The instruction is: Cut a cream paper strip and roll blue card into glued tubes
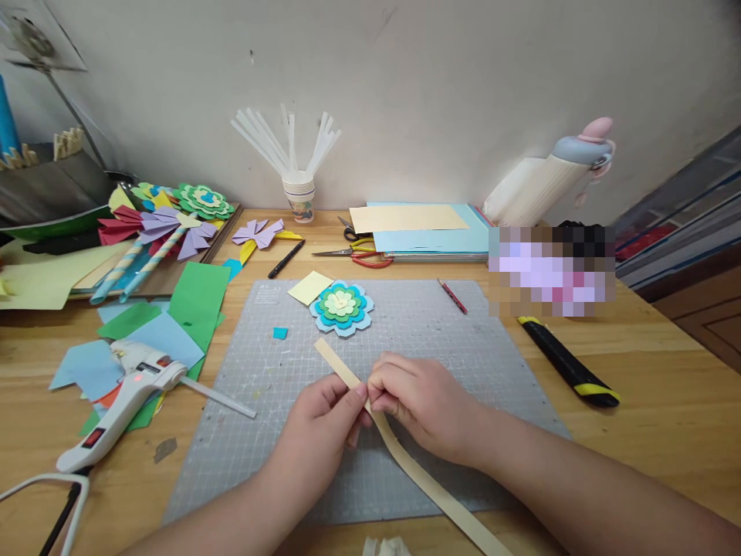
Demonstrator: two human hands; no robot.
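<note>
A long cream paper strip (414,469) runs slantwise over the grey cutting mat (243,463), its lower end leaving the view at the bottom. My left hand (327,421) pinches the strip near its upper end, thumb on top. Right beside it, my right hand (420,398) has its fingers curled closed at the strip's edge; the fingertips meet the strip close to the left thumb. Beyond my hands lies a layered paper flower (341,307) in blue, green and cream. It touches a pale yellow paper square (309,287). A small blue paper piece (280,333) lies nearby.
At left, a white glue gun (124,409) with a glue stick rests over coloured paper scraps (197,301). Glue sticks stand in a paper cup (299,197) by the wall. Scissors (359,253), a pencil (452,296) and a black-yellow cutter (570,361) lie farther back and right.
</note>
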